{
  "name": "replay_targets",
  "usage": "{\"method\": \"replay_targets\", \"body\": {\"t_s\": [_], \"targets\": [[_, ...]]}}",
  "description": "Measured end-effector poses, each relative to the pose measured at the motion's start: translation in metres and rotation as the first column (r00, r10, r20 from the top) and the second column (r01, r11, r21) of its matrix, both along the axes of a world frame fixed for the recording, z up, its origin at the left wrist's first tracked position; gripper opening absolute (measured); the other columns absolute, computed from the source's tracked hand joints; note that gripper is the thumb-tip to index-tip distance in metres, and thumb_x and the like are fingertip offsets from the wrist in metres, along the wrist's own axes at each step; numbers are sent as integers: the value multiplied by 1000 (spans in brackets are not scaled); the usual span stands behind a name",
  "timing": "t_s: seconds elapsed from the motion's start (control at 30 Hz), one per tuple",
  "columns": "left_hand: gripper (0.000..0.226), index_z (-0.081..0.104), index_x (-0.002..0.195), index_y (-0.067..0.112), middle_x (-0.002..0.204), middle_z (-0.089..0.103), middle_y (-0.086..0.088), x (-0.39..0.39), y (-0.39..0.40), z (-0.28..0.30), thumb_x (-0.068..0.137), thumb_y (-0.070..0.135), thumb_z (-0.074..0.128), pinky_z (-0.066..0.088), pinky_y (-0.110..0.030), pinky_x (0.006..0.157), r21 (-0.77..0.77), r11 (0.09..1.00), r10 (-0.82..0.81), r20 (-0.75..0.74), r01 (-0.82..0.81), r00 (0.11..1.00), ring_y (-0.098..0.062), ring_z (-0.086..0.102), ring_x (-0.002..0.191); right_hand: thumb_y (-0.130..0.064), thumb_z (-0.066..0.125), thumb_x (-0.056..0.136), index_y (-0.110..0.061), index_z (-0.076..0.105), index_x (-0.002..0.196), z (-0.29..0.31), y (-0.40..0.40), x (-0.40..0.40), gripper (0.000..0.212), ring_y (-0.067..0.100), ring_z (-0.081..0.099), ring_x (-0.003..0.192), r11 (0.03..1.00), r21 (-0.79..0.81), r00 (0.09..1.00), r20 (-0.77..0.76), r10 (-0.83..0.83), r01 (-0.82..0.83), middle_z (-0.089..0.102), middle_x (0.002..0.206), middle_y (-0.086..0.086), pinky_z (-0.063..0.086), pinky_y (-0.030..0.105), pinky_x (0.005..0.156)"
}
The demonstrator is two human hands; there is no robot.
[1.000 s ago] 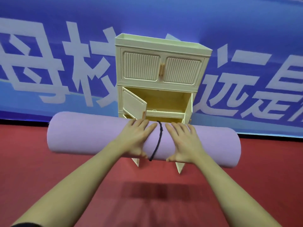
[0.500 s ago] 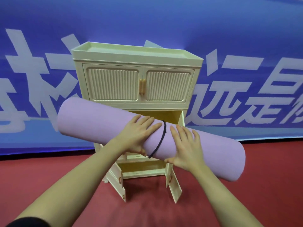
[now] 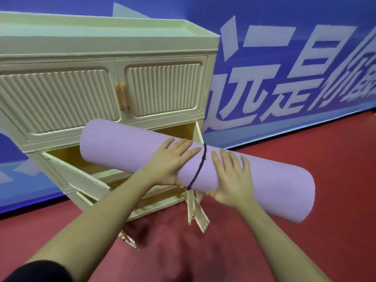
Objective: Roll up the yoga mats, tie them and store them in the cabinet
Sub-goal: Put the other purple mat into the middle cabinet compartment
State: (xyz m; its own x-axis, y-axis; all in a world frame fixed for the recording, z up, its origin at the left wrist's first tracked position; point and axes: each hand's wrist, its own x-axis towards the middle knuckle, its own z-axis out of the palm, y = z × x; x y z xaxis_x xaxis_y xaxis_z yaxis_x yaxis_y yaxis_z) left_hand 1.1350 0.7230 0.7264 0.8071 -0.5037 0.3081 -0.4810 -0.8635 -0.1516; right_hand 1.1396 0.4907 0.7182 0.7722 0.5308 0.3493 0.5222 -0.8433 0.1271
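Note:
A rolled lilac yoga mat [image 3: 126, 147] is held in the air, slanting down to the right, with a dark cord [image 3: 200, 166] tied round its middle. My left hand [image 3: 169, 162] grips the roll just left of the cord, fingers over the top and thumb underneath. My right hand [image 3: 231, 177] grips it just right of the cord the same way. The mat's left end is at the open lower compartment of the cream cabinet [image 3: 101, 43]. The upper two ribbed doors are closed; the lower doors [image 3: 81, 178] stand open.
The red floor [image 3: 305, 143] spreads in front and to the right of the cabinet. A blue banner [image 3: 284, 58] with large white characters covers the wall behind. The open lower right door [image 3: 198, 212] juts out below the mat.
The view has come much closer to the cabinet. The mat has tilted further, its left end swinging up to the open lower compartment. Both hands keep the same hold.

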Motion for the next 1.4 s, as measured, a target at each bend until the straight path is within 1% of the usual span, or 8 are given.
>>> {"method": "replay_targets", "body": {"t_s": [0.17, 0.27, 0.37, 0.53, 0.67, 0.93, 1.3, 1.4], "targets": [[103, 32, 142, 17, 139, 48, -16, -1, 3, -25, 62, 76, 59, 34, -50, 103, -61, 996, -63, -54, 59, 997, -31, 44, 127, -57, 78, 47, -8, 40, 134, -10, 1, -19, 107, 39, 54, 114, 996, -67, 997, 56, -52, 56, 54, 129, 20, 34, 56, 96], [102, 32, 142, 16, 140, 47, -16, -13, 12, -45, 65, 81, 49, 28, -48, 105, -66, 994, -91, -133, 83, 987, -31, 41, 128, -54, 81, 43, -8, 39, 133, -23, 12, -40, 110, 38, 53, 115, 990, -100, 995, -5, -100, 99, 54, 128, 20, 36, 57, 95], [105, 32, 142, 16, 141, 47, -17, -33, 28, -69, 62, 82, 47, 33, -50, 105, -72, 993, -102, -179, 90, 979, -31, 43, 128, -58, 81, 41, -9, 39, 133, -42, 29, -60, 112, 37, 52, 115, 986, -120, 989, -85, -123, 112, 54, 128, 19, 34, 55, 94], [123, 36, 139, 16, 137, 51, -18, -63, 68, -86, 40, 76, 77, 38, -53, 101, -51, 995, -94, -163, 87, 982, -33, 51, 124, -53, 82, 35, -10, 42, 132, -64, 68, -86, 113, 36, 54, 114, 993, -84, 985, -140, -97, 86, 55, 128, 17, 31, 53, 94], [127, 35, 139, 18, 136, 52, -17, -73, 101, -92, 36, 76, 78, 38, -52, 101, -18, 997, -74, -184, 72, 980, -31, 52, 123, -57, 81, 36, -11, 41, 132, -75, 103, -95, 114, 35, 55, 113, 994, -70, 978, -184, -97, 85, 57, 127, 16, 32, 54, 95], [123, 38, 139, 18, 136, 53, -15, -44, 145, -111, 39, 80, 74, 40, -52, 99, -6, 1000, -12, -214, 11, 977, -30, 51, 122, -56, 83, 33, -13, 42, 133, -100, 149, -53, 117, 34, 54, 118, 995, -74, 957, -280, -83, 64, 57, 127, 15, 32, 53, 98], [110, 37, 142, 19, 141, 48, -14, 10, 137, -154, 56, 82, 65, 34, -52, 105, -66, 995, 59, -236, -77, 970, -31, 48, 127, -52, 86, 28, -11, 42, 133, -136, 142, 15, 121, 36, 54, 117, 998, -60, 970, -245, -6, -9, 58, 125, 17, 28, 52, 98], [106, 36, 142, 20, 142, 46, -14, 17, 151, -157, 59, 81, 60, 33, -53, 105, -78, 987, 120, -216, -139, 969, -30, 46, 129, -46, 85, 34, -10, 46, 133, -144, 156, 34, 112, 38, 53, 116, 997, -32, 979, -193, 61, -68, 57, 126, 17, 32, 54, 98]]}}
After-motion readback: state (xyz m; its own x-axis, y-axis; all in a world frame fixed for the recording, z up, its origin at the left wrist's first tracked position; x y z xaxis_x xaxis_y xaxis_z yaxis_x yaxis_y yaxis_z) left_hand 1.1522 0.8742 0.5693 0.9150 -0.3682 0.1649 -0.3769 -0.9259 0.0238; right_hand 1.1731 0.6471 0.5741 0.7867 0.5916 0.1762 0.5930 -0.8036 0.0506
